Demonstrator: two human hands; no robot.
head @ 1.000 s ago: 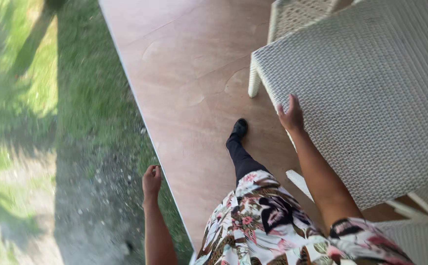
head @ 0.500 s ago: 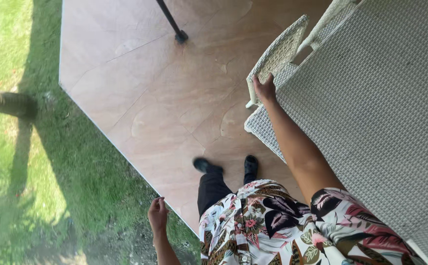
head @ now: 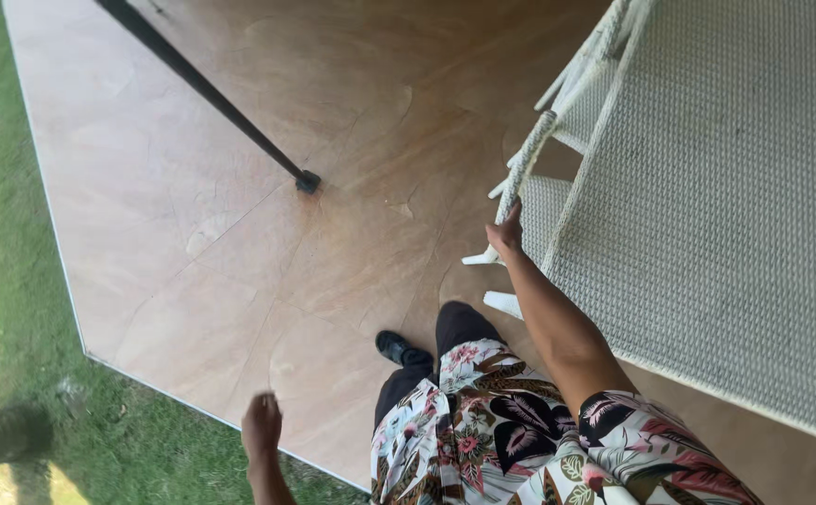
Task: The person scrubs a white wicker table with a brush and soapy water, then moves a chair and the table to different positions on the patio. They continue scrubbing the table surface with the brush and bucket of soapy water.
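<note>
**My right hand on a white wicker chair, left one hanging free**

So this was me looking straight down at the deck; my right hand [head: 506, 234] was right of the frame's centre, fingers wrapped together around the edge of a white woven chair [head: 543, 154], clamped on the rim of its backrest where the wicker strip runs up toward the top of the frame; the chair's seat [head: 543, 210] sat just right of my hand, and two of its white feet [head: 504, 302] poked out just below my wrist, resting on the floor; the whole right side of the frame was taken up by a big pale woven table top [head: 735, 206], with the chair tucked against its left edge.

My left hand [head: 261, 425] was down at the lower middle-left, holding nothing, fingers loosely curled and pointing down, over the edge where the brown wooden floor [head: 239, 234] met the grass [head: 15, 355]; well apart from the chair.

A thin black pole [head: 207, 93] ran diagonally from the upper left down to its foot near the middle top; my black shoe [head: 398, 349] was on the floor at lower centre, and my flowery shirt [head: 520, 440] filled the bottom edge.
</note>
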